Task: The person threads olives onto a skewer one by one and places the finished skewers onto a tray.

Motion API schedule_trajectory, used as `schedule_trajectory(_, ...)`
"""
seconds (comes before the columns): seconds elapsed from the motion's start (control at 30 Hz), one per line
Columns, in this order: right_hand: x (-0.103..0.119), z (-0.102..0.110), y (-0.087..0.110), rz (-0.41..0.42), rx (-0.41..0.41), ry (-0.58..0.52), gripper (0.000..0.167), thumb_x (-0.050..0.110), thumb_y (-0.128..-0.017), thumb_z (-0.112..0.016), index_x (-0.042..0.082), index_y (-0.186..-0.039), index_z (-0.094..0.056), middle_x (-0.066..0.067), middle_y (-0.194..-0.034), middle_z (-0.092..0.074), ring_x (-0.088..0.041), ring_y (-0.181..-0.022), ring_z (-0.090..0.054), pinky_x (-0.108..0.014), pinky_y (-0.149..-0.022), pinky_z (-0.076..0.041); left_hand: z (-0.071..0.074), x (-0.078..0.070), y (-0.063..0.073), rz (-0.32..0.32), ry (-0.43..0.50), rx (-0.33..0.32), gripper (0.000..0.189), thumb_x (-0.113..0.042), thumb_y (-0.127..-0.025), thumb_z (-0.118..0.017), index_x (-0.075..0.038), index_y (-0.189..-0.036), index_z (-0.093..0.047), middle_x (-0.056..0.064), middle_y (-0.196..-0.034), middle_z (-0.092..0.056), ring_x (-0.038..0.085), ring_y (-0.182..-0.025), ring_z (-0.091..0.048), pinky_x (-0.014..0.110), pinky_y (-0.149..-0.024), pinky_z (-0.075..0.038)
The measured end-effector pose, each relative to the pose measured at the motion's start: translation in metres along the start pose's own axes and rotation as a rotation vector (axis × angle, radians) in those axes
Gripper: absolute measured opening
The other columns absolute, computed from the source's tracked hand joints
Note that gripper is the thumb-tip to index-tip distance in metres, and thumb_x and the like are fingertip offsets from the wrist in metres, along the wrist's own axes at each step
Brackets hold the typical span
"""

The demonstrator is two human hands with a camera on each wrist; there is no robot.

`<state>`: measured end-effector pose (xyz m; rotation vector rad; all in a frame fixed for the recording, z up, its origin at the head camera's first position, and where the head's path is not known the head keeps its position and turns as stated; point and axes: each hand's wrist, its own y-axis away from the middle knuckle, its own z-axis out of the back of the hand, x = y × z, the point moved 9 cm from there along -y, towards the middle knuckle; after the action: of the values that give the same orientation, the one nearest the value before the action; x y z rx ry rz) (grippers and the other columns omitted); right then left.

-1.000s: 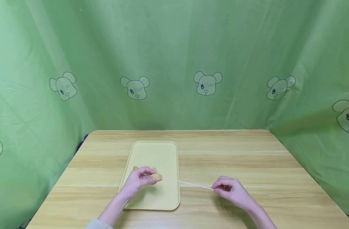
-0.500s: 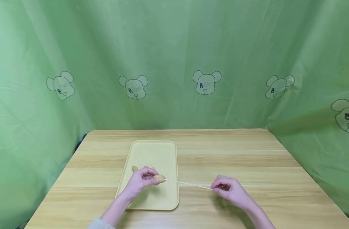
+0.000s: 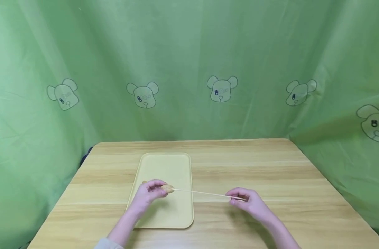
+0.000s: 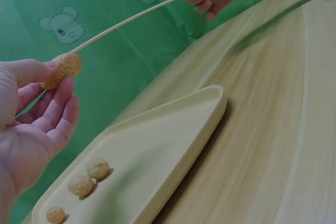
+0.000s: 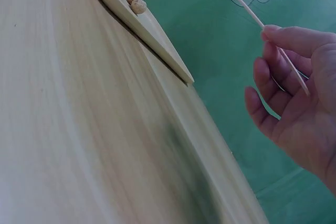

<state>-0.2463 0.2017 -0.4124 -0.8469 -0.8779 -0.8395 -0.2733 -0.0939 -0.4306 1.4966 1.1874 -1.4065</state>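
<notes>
In the head view my left hand (image 3: 145, 197) is over the tray, pinching a golden-brown, wrinkled ball (image 3: 168, 188) between thumb and fingers. A thin bamboo skewer (image 3: 205, 192) meets the ball's right end and runs nearly level to my right hand (image 3: 249, 203). That hand pinches the skewer with thumb and forefinger, and the skewer's rear end reaches back toward the palm in the right wrist view. Several similar small balls (image 4: 81, 185) lie on the cream tray (image 4: 157, 135), as the left wrist view shows; in the head view my left hand mostly hides them.
The tray stands left of the middle on a wood-grain table (image 3: 270, 173). Green curtains (image 3: 183, 52) with printed bear heads enclose the table at the back and sides.
My right hand has shifted its grip forward along the skewer, whose end now shows past the fingertips. Both hands have risen slightly; the ball moved right, then back left.
</notes>
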Motion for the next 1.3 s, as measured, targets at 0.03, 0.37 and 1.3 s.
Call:
schedule_trajectory(0.03,-0.001,0.001,0.0,-0.006,-0.006,-0.014,0.02,0.002,-0.085,-0.062,-0.007,-0.103,-0.062,-0.008,-0.096,-0.065,-0.01,-0.088,-0.059,-0.025,-0.072,-0.052,0.001,0.0,0.001,-0.007,0.005,-0.003,0.039,0.004,-0.08,-0.063,0.02,-0.112,-0.047,0.007,-0.094,-0.062,0.013,-0.082,-0.062,0.028,-0.081,-0.053)
schedule_trajectory(0.37,-0.003,0.001,0.0,-0.023,-0.065,-0.053,0.012,0.003,-0.085,-0.062,-0.005,-0.095,-0.06,-0.007,-0.089,-0.062,-0.011,-0.083,-0.058,-0.029,-0.07,-0.052,-0.002,0.001,0.001,-0.026,0.048,0.024,0.04,0.006,-0.08,-0.062,0.022,-0.112,-0.044,0.005,-0.092,-0.062,0.012,-0.08,-0.062,0.028,-0.08,-0.053)
schedule_trajectory(1.3,-0.001,0.001,0.0,0.027,-0.197,-0.062,0.006,-0.007,-0.082,-0.059,-0.002,-0.085,-0.062,0.005,-0.083,-0.062,-0.007,-0.079,-0.058,-0.024,-0.073,-0.05,-0.015,0.0,0.003,-0.051,0.224,0.035,0.023,0.013,-0.078,-0.058,-0.003,-0.095,-0.061,0.007,-0.094,-0.058,0.013,-0.079,-0.062,0.026,-0.08,-0.053)
